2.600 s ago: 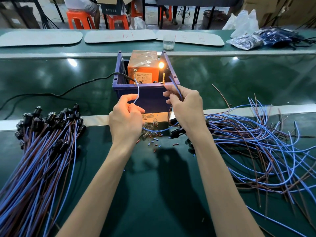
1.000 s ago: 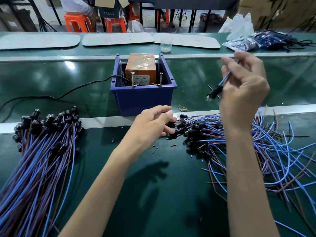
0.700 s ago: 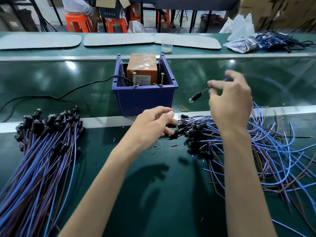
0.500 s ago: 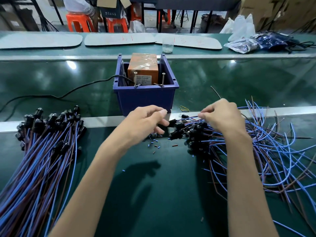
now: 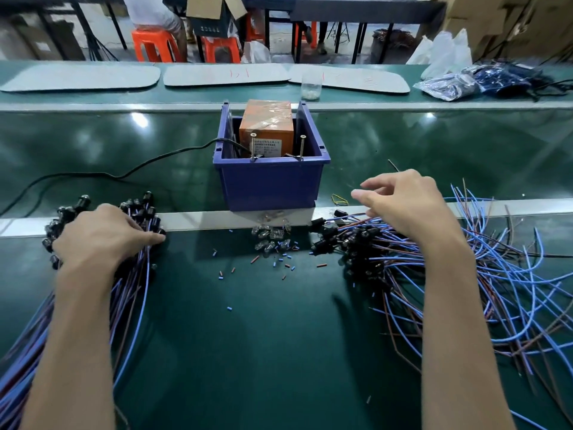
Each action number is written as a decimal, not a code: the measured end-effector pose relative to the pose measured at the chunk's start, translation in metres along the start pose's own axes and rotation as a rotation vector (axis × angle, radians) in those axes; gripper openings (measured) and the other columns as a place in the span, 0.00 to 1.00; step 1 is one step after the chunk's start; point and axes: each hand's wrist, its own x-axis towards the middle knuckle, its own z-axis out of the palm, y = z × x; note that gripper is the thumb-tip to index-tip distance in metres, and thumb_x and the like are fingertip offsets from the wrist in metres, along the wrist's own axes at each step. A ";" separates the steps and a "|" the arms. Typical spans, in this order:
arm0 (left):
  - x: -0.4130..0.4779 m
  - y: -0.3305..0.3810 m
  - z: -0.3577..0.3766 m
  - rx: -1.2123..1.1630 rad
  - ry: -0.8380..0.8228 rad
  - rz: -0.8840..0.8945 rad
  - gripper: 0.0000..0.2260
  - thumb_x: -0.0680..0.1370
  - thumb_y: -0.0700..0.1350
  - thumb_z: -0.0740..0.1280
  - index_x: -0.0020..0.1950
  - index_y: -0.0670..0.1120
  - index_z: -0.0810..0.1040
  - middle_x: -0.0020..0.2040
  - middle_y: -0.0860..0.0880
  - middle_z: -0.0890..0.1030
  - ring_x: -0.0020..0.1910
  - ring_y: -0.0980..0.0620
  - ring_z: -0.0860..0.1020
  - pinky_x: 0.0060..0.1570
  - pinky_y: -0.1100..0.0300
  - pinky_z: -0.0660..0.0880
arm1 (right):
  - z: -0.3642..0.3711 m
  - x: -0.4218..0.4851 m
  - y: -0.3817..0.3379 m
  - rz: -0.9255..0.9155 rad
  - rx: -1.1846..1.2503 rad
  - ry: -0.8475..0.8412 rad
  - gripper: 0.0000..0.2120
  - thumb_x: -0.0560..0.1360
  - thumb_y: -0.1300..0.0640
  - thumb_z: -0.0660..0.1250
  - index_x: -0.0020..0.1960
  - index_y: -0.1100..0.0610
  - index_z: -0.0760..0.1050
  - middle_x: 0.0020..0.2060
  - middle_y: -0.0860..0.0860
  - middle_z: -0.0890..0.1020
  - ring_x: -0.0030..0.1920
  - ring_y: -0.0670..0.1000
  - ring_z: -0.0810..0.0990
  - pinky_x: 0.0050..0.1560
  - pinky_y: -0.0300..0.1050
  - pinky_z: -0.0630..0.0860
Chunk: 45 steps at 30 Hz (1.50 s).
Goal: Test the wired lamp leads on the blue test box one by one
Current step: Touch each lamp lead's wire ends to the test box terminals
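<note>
A dark green bench top [image 5: 263,352] filled the view, crossed by a pale metal rail [image 5: 198,220], with orange stools [image 5: 155,46] and cardboard boxes on the floor behind. The blue test box [image 5: 269,184] sat in the middle just beyond the rail, open at the top. It held an orange unit [image 5: 266,125] wrapped in clear tape, and two upright screws [image 5: 253,147] stood at its front rim. A black cable [image 5: 139,166] ran out of it to the left. The wired lamp leads lay in two lots, each lead a thin blue or brown wire ending in a small black socket. The left bundle [image 5: 133,274] lay fairly neat, its sockets at the far end by the rail and its wires running back toward the near left corner. The right pile [image 5: 511,274] was tangled, its sockets pointing left toward the middle and its wires looping off to the right. The left hand [image 5: 99,240] lay over the socket ends of the left bundle with fingers bent down onto them; whether it gripped a lead could not be told. The right hand [image 5: 409,206] hovered above the right pile's sockets, fingers loose and holding nothing. Between the hands, small glass bulbs [image 5: 269,240] and bits of cut insulation [image 5: 285,262] were scattered just before the box, and a yellow rubber band [image 5: 339,198] lay beside it. A clear cup [image 5: 310,86] and plastic bags [image 5: 449,85] stood well behind.
</note>
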 end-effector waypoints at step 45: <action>0.030 -0.002 -0.025 -0.624 0.391 0.211 0.21 0.68 0.64 0.66 0.42 0.46 0.76 0.30 0.55 0.79 0.33 0.57 0.77 0.41 0.56 0.76 | 0.014 -0.016 -0.030 -0.294 0.270 -0.190 0.08 0.74 0.45 0.69 0.46 0.48 0.82 0.37 0.44 0.85 0.33 0.38 0.81 0.36 0.30 0.73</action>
